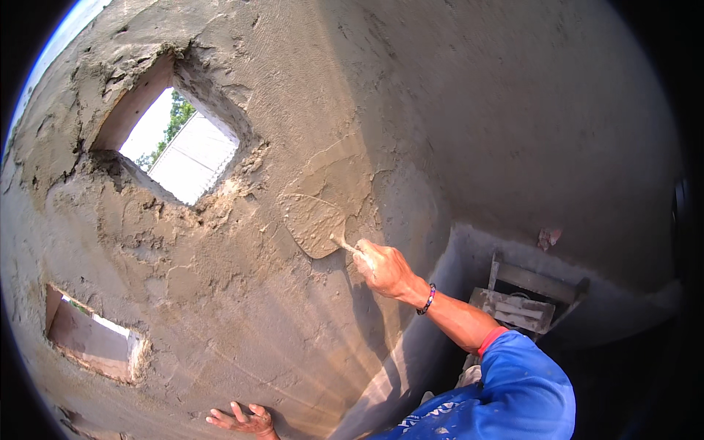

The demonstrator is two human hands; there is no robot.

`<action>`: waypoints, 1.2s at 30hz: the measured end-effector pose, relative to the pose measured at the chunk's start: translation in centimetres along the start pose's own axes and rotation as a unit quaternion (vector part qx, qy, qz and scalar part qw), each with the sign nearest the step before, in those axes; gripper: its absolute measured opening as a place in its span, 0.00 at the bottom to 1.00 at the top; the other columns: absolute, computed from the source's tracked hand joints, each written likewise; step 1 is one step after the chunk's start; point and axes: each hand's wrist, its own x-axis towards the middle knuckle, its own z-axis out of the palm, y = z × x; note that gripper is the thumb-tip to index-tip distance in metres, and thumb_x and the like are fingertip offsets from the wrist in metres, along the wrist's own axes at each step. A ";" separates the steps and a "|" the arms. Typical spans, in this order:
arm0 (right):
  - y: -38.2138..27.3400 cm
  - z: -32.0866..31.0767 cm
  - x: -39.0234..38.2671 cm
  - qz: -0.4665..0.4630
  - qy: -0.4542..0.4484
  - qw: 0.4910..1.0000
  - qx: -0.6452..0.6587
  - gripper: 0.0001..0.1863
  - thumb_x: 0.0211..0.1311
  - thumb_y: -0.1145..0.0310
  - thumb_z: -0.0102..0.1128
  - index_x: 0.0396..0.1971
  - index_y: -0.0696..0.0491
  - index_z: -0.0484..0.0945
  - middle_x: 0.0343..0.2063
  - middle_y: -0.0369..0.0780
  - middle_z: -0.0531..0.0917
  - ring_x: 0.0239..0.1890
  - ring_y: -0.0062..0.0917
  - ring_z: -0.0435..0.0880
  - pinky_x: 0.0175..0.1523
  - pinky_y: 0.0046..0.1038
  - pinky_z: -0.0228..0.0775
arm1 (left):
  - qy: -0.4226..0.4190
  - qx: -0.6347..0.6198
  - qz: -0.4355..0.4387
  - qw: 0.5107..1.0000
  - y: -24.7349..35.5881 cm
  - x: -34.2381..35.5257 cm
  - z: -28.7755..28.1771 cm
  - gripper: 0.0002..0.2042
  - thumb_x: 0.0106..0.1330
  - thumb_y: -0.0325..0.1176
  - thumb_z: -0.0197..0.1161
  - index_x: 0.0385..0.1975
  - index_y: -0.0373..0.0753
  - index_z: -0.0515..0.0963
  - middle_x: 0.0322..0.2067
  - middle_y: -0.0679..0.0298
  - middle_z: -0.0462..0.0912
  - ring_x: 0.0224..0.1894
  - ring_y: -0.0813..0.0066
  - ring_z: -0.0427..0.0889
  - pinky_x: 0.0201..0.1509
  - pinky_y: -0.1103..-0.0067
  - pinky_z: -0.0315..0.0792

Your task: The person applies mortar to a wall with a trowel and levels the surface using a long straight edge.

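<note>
My right hand (385, 270) is closed around the handle of a plastering trowel (314, 226). The trowel's blade is coated in wet grey-brown mortar and lies against the rough plastered wall (242, 315), with fresh, ridged mortar just above it. Low in the view, my left hand (246, 421) has its fingers spread and appears to rest on the same wall, with nothing in it. A beaded bracelet (427, 299) circles my right wrist.
A square opening (136, 110) with ragged mortar edges pierces the wall at upper left, and a smaller opening (88, 337) sits below it. A shaded wall (528, 132) meets this one at a corner on the right. Wooden framing with boards (532, 282) stands low at the right.
</note>
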 end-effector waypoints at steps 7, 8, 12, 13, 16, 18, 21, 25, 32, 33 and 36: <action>12.0 -2.7 -2.2 0.439 0.120 0.866 0.209 0.19 0.71 0.51 0.40 0.32 0.51 0.69 0.15 0.35 0.71 0.12 0.20 0.70 0.15 0.27 0.66 | -0.007 -0.015 -0.003 1.000 -0.5 -0.5 0.7 0.20 0.72 0.45 0.44 0.61 0.48 0.62 0.70 0.47 0.52 0.73 0.41 0.44 0.69 0.42 0.50; 12.5 -1.9 -3.0 0.480 0.144 0.829 0.247 0.20 0.71 0.49 0.40 0.32 0.51 0.69 0.15 0.36 0.71 0.12 0.21 0.70 0.15 0.28 0.66 | -0.005 -0.012 -0.001 1.000 -0.7 -0.7 0.8 0.21 0.72 0.45 0.44 0.62 0.48 0.62 0.70 0.48 0.52 0.73 0.41 0.44 0.69 0.42 0.50; 12.3 0.3 -4.4 0.487 0.165 0.762 0.394 0.25 0.71 0.43 0.39 0.32 0.51 0.68 0.15 0.36 0.70 0.12 0.22 0.70 0.16 0.31 0.67 | -0.007 -0.016 -0.002 1.000 -0.9 -1.1 1.0 0.21 0.72 0.46 0.44 0.62 0.49 0.62 0.70 0.47 0.52 0.73 0.41 0.43 0.70 0.42 0.50; 10.8 0.3 -4.0 0.449 0.163 0.750 0.457 0.25 0.71 0.42 0.40 0.32 0.51 0.68 0.15 0.36 0.70 0.12 0.22 0.70 0.16 0.30 0.68 | -0.012 -0.010 -0.004 1.000 -0.9 -1.0 1.0 0.21 0.72 0.46 0.44 0.62 0.49 0.62 0.70 0.47 0.52 0.73 0.41 0.43 0.70 0.42 0.50; 2.4 3.5 -3.3 0.360 0.103 0.844 0.383 0.26 0.72 0.41 0.40 0.32 0.51 0.68 0.16 0.35 0.72 0.13 0.19 0.71 0.16 0.25 0.68 | -0.001 -0.032 -0.007 0.999 -0.9 -1.2 0.8 0.21 0.72 0.45 0.47 0.62 0.48 0.64 0.70 0.45 0.52 0.73 0.39 0.43 0.69 0.42 0.49; -2.4 6.6 -5.2 0.312 0.060 0.875 0.366 0.23 0.74 0.47 0.40 0.32 0.53 0.68 0.16 0.34 0.73 0.13 0.18 0.71 0.18 0.23 0.67 | -0.006 -0.041 -0.019 0.999 -0.8 -1.6 0.8 0.21 0.70 0.44 0.48 0.61 0.49 0.64 0.70 0.46 0.52 0.72 0.36 0.43 0.68 0.40 0.49; -5.5 10.3 -9.6 0.190 -0.037 0.951 0.240 0.18 0.73 0.56 0.44 0.32 0.58 0.65 0.15 0.43 0.72 0.17 0.37 0.76 0.25 0.37 0.67 | -0.009 -0.048 -0.029 0.998 -0.9 -1.3 0.7 0.21 0.68 0.43 0.50 0.60 0.49 0.65 0.70 0.47 0.52 0.72 0.34 0.44 0.67 0.38 0.50; -7.0 10.6 -12.6 0.062 -0.093 0.987 0.111 0.10 0.67 0.67 0.51 0.31 0.58 0.66 0.19 0.52 0.73 0.25 0.55 0.74 0.30 0.46 0.66 | -0.003 -0.049 -0.026 0.998 -1.0 -1.5 0.9 0.20 0.69 0.43 0.49 0.59 0.48 0.65 0.69 0.47 0.53 0.72 0.34 0.45 0.68 0.40 0.50; -0.4 5.5 -2.8 0.234 0.133 0.937 0.223 0.22 0.74 0.48 0.41 0.32 0.53 0.69 0.16 0.36 0.72 0.14 0.23 0.73 0.18 0.28 0.68 | -0.004 -0.058 -0.034 0.998 -0.7 -1.6 0.9 0.18 0.70 0.43 0.47 0.58 0.48 0.66 0.69 0.46 0.54 0.71 0.33 0.45 0.69 0.43 0.50; 0.6 4.6 -1.9 0.303 0.147 0.884 0.326 0.22 0.73 0.46 0.40 0.32 0.50 0.68 0.17 0.34 0.72 0.13 0.22 0.72 0.17 0.26 0.69 | 0.003 -0.059 -0.034 0.998 -0.8 -1.5 1.0 0.20 0.70 0.43 0.48 0.60 0.49 0.65 0.69 0.47 0.54 0.72 0.35 0.46 0.69 0.43 0.50; -1.3 2.0 0.7 0.345 0.175 0.833 0.397 0.25 0.72 0.42 0.38 0.33 0.51 0.67 0.16 0.35 0.71 0.13 0.21 0.71 0.16 0.28 0.69 | 0.003 -0.057 -0.040 0.998 -0.9 -1.8 0.9 0.21 0.70 0.43 0.48 0.62 0.50 0.64 0.70 0.48 0.55 0.72 0.36 0.47 0.70 0.44 0.50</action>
